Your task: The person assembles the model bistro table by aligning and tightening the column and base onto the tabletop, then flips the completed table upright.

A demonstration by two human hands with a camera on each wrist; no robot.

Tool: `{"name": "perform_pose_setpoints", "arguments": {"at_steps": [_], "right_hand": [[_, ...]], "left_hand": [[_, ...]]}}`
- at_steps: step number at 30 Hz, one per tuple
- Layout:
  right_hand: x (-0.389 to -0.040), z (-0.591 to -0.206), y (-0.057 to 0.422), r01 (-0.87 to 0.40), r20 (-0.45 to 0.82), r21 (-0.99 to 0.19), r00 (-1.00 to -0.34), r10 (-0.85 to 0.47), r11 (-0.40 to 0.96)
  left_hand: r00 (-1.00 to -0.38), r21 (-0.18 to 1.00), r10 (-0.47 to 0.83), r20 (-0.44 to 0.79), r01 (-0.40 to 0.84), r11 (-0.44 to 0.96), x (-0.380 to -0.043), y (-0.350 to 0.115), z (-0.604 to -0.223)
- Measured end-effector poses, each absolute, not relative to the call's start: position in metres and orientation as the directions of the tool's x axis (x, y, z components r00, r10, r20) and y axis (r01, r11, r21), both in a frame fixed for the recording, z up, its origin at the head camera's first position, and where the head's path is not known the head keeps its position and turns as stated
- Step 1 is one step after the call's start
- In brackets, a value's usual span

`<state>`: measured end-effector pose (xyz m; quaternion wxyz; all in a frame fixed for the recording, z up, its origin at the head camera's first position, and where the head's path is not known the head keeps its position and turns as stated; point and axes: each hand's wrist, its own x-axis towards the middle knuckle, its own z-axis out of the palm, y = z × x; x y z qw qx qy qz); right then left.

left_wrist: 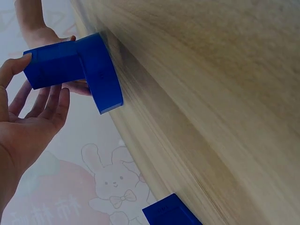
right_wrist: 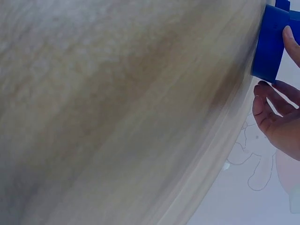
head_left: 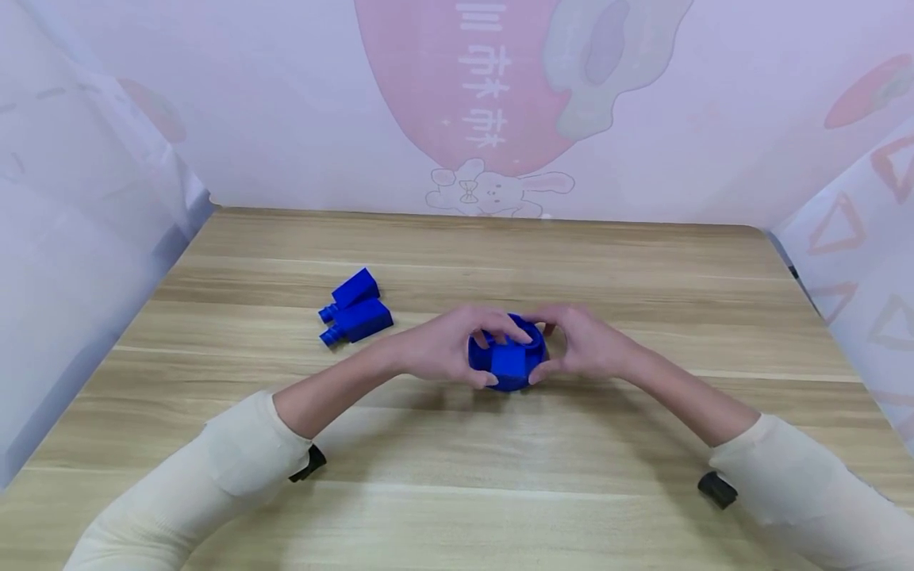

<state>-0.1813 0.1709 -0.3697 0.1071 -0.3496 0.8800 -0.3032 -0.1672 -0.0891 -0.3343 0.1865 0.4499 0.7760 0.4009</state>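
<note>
Both hands hold a blue plastic assembly over the middle of the table, a rectangular block (left_wrist: 54, 65) joined to a wider round piece (left_wrist: 101, 75). My left hand (head_left: 446, 349) grips the block, its thumb at the outer end and its fingers along the far side. On the right, my right hand (head_left: 589, 345) holds the round piece by its rim between thumb and fingers. In the right wrist view the right thumb presses the round piece (right_wrist: 268, 44), while that hand's fingers (right_wrist: 267, 96) bend by its lower edge. The joint between the two pieces is partly hidden.
Two blue rectangular pieces with threaded necks, one nearer (head_left: 362, 319) and one behind it (head_left: 355, 288), lie side by side on the wooden table (head_left: 457, 500) left of the hands. A printed white curtain (head_left: 286, 119) stands behind the table's far edge.
</note>
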Motion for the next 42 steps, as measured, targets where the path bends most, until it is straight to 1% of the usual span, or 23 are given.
{"name": "perform_pose_setpoints", "arguments": {"at_steps": [5, 10, 14, 20, 22, 24, 28, 32, 36, 42], "right_hand": [[-0.181, -0.364, 0.176, -0.542, 0.018, -0.607, -0.740, -0.672, 0.581], [-0.180, -0.356, 0.180, -0.576, 0.104, -0.632, -0.726, -0.680, 0.518], [-0.179, -0.349, 0.180, -0.629, 0.197, -0.643, -0.687, -0.700, 0.436], [-0.174, -0.343, 0.176, -0.727, 0.341, -0.634, -0.568, -0.749, 0.263], [-0.170, -0.342, 0.174, -0.744, 0.358, -0.627, -0.539, -0.762, 0.232], [-0.165, -0.341, 0.172, -0.741, 0.348, -0.635, -0.527, -0.775, 0.218], [-0.158, -0.340, 0.168, -0.725, 0.304, -0.643, -0.538, -0.786, 0.247], [-0.155, -0.342, 0.164, -0.712, 0.273, -0.635, -0.569, -0.776, 0.299], [-0.153, -0.345, 0.161, -0.700, 0.264, -0.637, -0.593, -0.761, 0.324], [-0.151, -0.347, 0.157, -0.674, 0.256, -0.650, -0.628, -0.735, 0.350]], "left_hand": [[-0.571, 0.790, 0.819, 0.066, 0.531, 0.306, -0.169, -0.100, -0.332], [-0.603, 0.789, 0.794, 0.075, 0.523, 0.323, -0.174, -0.116, -0.331], [-0.637, 0.747, 0.766, 0.091, 0.552, 0.371, -0.178, -0.127, -0.330], [-0.714, 0.632, 0.694, 0.089, 0.579, 0.515, -0.181, -0.143, -0.329], [-0.736, 0.598, 0.673, 0.076, 0.573, 0.560, -0.182, -0.147, -0.330], [-0.754, 0.559, 0.653, 0.065, 0.570, 0.603, -0.183, -0.153, -0.332], [-0.780, 0.502, 0.622, 0.067, 0.565, 0.655, -0.187, -0.164, -0.334], [-0.799, 0.466, 0.595, 0.089, 0.561, 0.684, -0.193, -0.175, -0.333], [-0.800, 0.431, 0.591, 0.101, 0.570, 0.699, -0.199, -0.185, -0.335], [-0.823, 0.376, 0.566, 0.052, 0.541, 0.753, -0.204, -0.193, -0.338]]}}
